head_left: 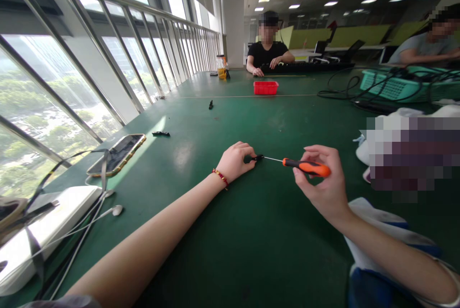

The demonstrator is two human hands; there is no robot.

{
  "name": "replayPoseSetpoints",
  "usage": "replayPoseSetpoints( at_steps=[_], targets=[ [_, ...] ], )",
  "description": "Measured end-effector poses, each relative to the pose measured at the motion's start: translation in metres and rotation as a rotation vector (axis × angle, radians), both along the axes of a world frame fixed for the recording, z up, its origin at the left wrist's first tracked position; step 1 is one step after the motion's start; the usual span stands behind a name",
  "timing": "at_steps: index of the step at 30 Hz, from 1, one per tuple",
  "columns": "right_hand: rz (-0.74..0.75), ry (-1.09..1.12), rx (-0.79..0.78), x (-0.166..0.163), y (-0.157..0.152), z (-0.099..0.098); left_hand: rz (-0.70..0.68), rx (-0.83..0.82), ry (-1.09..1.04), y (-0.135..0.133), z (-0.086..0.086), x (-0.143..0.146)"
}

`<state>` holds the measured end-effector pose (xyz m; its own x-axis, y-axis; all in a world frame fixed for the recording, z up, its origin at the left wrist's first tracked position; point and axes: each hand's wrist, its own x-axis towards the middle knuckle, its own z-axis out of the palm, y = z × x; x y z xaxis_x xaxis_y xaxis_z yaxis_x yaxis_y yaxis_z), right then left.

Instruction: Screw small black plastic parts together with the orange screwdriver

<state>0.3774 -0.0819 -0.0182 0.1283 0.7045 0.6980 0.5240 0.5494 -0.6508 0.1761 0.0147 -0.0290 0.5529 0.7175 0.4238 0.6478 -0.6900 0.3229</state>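
My left hand [236, 160] is closed around a small black part [253, 158] just above the green table [201, 169]; the fingers hide much of it, so its exact kind does not show. An orange and black screwdriver [307, 167] lies across the fingers of my right hand [325, 181], gripped by the handle. Its thin metal shaft points left, and the tip meets or nearly meets the black part. Farther up the table lie two more small black pieces, one [161, 133] near the phone [117, 154] and another [211, 105] beyond it.
A red bin [266, 88] stands toward the far end, where a person [269, 49] in black sits. Left are a white power strip [46, 236], earphones [117, 210] and a metal railing [118, 49]. At right are a teal basket [388, 86] with cables and white-blue cloth [377, 231].
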Motion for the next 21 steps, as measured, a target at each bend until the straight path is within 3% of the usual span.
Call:
replayPoseSetpoints(
  at_steps=[5,11,17,21],
  targets=[
    [0.052,-0.048,-0.122,0.0001,-0.0027,-0.0002,0.009,-0.001,0.004,-0.0009,0.0007,0.0000],
    [0.008,-0.043,0.037,-0.0002,0.0001,0.0004,0.009,-0.005,0.000,-0.0009,0.0008,0.0000],
    [0.081,-0.056,-0.130,0.0004,-0.0028,0.0007,0.006,-0.008,-0.002,-0.0009,0.0011,-0.0001],
    [0.035,-0.075,-0.016,0.0011,-0.0010,-0.0003,0.008,-0.005,-0.002,-0.0008,0.0012,-0.0001]
  ],
)
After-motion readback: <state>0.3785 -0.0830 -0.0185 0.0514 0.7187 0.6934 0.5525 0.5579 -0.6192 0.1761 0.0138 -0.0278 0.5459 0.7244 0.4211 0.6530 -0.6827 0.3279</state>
